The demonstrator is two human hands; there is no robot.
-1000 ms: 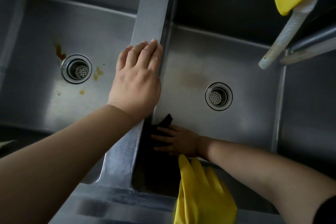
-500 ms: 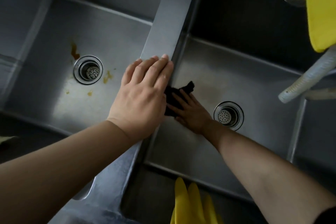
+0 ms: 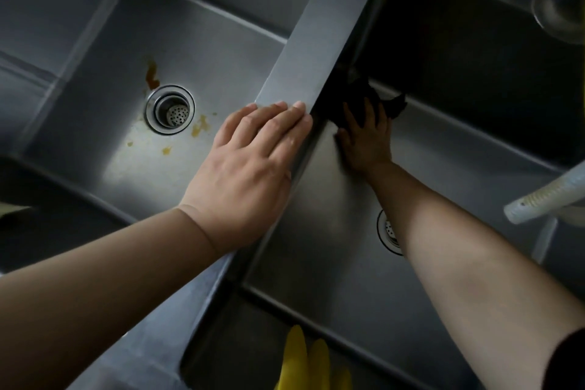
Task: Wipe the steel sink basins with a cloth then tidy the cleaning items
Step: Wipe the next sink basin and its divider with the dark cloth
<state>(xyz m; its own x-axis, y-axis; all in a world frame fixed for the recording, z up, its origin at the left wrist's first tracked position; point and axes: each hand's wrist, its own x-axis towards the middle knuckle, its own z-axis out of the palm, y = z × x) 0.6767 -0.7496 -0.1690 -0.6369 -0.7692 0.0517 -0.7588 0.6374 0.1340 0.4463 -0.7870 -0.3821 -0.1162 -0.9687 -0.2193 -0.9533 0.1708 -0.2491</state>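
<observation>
Your steel sink [image 3: 202, 41] fills the view: a left basin [image 3: 95, 89] and a right basin [image 3: 459, 168], split by a flat divider [image 3: 304, 51]. The left basin looks untouched, I judge, because orange-brown stains [image 3: 199, 125] sit around its drain [image 3: 170, 109], one smear just behind it and spots toward the near edge. The right basin's floor shows no stains where it is lit, so your wiping there seems well along; its far wall is too dark to tell. The left basin and the tidying are left to do.

Your left arm reaches from the near left corner, and your left hand [image 3: 250, 165] lies flat on the divider, fingers straight and together, holding nothing, seemingly bracing you. Your right arm stretches across the right basin over its drain [image 3: 387, 231]. Your right hand [image 3: 367, 139] presses spread fingers onto the dark cloth [image 3: 364, 95], which is in the basin's far left corner, against the divider wall.

A pale ribbed hose [image 3: 544, 196] juts in over the right edge. Yellow gloves [image 3: 304, 364] hang at the sink's near edge, waiting to be put away.
</observation>
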